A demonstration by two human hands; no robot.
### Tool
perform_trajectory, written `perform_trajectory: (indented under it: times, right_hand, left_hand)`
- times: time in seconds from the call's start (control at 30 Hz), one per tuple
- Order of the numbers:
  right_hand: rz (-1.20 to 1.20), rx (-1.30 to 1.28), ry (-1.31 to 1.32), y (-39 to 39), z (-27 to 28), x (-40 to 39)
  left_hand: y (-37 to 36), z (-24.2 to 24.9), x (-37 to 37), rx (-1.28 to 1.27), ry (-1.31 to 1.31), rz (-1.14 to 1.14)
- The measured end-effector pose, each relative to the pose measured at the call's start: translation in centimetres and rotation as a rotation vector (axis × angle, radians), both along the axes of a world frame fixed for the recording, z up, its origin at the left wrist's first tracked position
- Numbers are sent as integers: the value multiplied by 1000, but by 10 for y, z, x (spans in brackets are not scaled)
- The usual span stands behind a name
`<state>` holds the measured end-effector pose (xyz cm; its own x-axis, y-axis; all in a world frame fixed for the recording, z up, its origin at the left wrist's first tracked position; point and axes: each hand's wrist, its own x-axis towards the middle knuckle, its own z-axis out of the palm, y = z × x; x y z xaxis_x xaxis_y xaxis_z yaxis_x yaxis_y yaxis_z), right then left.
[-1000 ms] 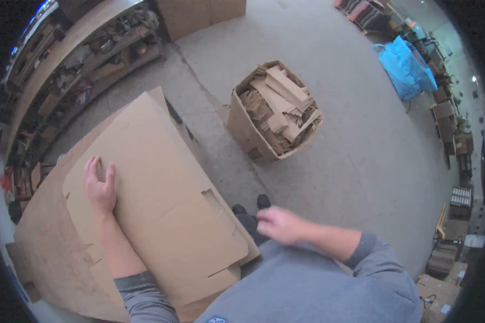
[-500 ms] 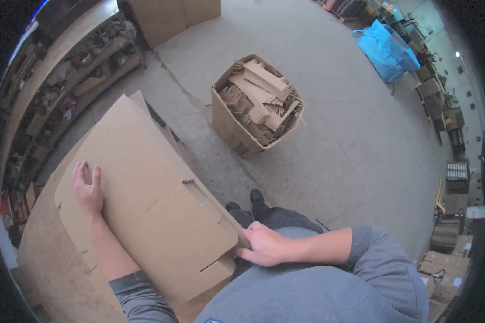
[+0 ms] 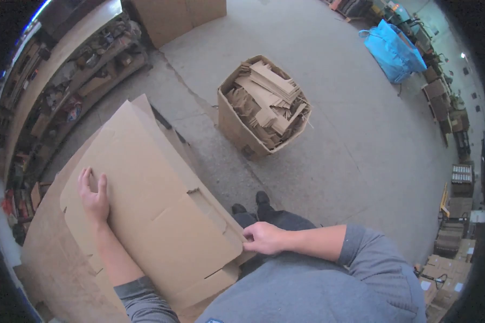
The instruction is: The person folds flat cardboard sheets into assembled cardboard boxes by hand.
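A large flat sheet of cardboard (image 3: 156, 199) with cut slots and flaps lies across the table in front of me. My left hand (image 3: 95, 198) rests on its upper left part, fingers stretched and thumb apart. At the sheet's right edge, close to my waist, my right hand (image 3: 267, 238) pinches the cardboard between thumb and fingers. The fingertips there are partly hidden. More cardboard shows beneath the top sheet along its far edge.
A cardboard box (image 3: 234, 126) full of cardboard scraps stands on the floor ahead. Shelves (image 3: 86, 81) with assorted items line the left. A blue bag (image 3: 394, 53) stands far right, near stacked boxes (image 3: 444, 277). The wooden table top (image 3: 54, 242) shows at left.
My right thumb and fingers have come closer together on the cardboard's edge. The left hand stays in place on the sheet. The whole view has shifted slightly.
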<state>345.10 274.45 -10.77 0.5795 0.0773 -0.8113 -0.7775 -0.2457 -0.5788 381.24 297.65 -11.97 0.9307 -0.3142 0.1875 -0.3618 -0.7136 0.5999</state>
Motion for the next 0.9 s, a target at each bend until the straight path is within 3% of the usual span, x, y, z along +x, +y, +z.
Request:
perform_trajectory:
  times: [0.17,0.37,0.47,0.57,0.67,0.9]
  right_hand:
    - [-2,25,-72,-11,-24,-7]
    - [157,5,-78,-43,-12,5]
    - [215,-200,-77,-131,0,18]
    - [573,-491,-284,-153,32,59]
    - [694,-566,-304,-146,40,69]
    - [665,-773,-453,-130,88,19]
  left_hand:
    - [-1,7,-5,19,-54,-31]
    - [2,2,-4,-44,-55,-37]
    - [-2,5,-7,-30,-84,-1]
    - [-6,1,-5,-4,-91,14]
    - [-8,11,-11,71,-66,32]
    - [-5,6,-8,12,-47,21]
